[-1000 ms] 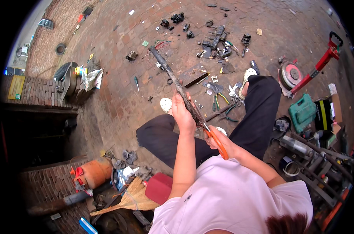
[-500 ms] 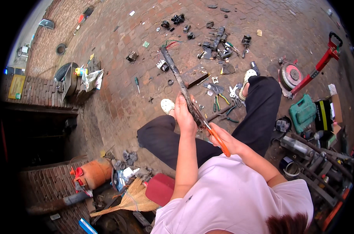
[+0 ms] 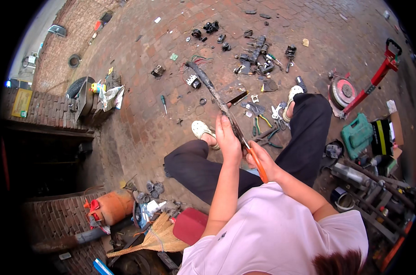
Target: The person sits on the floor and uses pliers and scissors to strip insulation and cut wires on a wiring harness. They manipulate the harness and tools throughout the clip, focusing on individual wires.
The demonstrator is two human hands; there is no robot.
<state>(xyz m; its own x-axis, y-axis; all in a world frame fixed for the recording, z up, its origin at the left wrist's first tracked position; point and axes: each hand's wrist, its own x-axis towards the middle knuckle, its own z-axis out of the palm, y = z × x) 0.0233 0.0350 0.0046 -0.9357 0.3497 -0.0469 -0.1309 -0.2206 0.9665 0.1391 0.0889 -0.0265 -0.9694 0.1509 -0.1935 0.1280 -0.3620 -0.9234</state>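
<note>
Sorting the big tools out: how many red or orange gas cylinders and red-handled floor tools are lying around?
2. An orange gas cylinder lies at lower left beside the broom; a red-handled floor tool lies at upper right. Clutter may hide more.

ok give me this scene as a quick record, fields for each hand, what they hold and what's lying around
left hand: grips the long dark cable bundle partway along
right hand: holds an orange-handled tool against the bundle
bundle: slants up and away over the brick floor
ahead: scattered dark parts, pliers
right side: green case, red-handled machine
lower left: broom, orange cylinder
</note>
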